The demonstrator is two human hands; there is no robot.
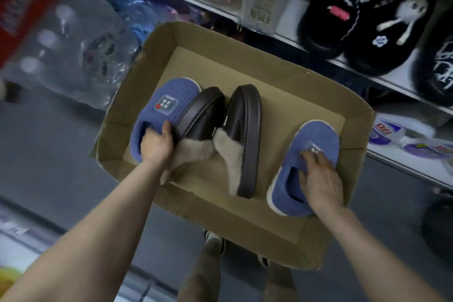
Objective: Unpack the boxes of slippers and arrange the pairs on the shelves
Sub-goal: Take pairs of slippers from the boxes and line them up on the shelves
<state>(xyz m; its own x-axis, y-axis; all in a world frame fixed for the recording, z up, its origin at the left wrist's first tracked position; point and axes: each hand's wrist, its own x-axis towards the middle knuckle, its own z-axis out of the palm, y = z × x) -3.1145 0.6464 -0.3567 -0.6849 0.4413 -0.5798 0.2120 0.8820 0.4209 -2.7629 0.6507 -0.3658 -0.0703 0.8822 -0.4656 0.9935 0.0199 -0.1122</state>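
Observation:
An open cardboard box (pixel 282 95) sits below me with several slippers in it. My left hand (pixel 157 144) grips the opening of a blue ribbed slipper (pixel 169 95) at the box's left. My right hand (pixel 321 176) lies on the second blue slipper (pixel 318 137) at the right, fingers at its opening. Between them lie two dark brown slippers (pixel 235 117) with beige fleece lining, tipped on their sides.
A white shelf (pixel 304 12) at the upper right carries black fuzzy slippers (pixel 367 14). The shelf below it holds purple-and-white packets (pixel 392 135). Plastic-wrapped bottles (pixel 73 46) stand at the left on the grey floor. My legs are under the box.

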